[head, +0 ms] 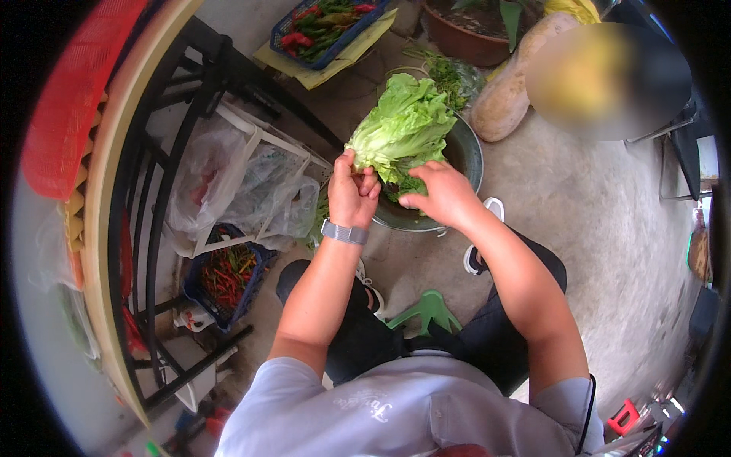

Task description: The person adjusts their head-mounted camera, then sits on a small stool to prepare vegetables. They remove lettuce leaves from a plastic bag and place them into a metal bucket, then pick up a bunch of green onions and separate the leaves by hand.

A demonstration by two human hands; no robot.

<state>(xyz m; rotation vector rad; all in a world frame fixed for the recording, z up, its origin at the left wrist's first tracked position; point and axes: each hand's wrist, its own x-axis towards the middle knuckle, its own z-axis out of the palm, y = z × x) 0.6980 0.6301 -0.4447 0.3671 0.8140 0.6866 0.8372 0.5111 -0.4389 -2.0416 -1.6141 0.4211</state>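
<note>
My left hand (353,191), with a mesh-band watch on its wrist, grips a head of leafy green lettuce (402,123) by its pale base. The leaves point away from me, over a round metal basin (473,154) on the floor. My right hand (440,188) is at the lettuce's lower right, over the basin, thumb and fingers apart; whether its fingertips touch a leaf I cannot tell. Darker green leaves (412,185) show below, between my hands. The lettuce and my hands hide much of the basin's inside.
A white plastic rack (257,134) with plastic bags and a blue basket of red chillies (228,274) stand left. Ahead are a blue basket of peppers (328,28), a plant pot (474,37) and a long pale gourd (502,103). A green stool (428,311) is beneath me.
</note>
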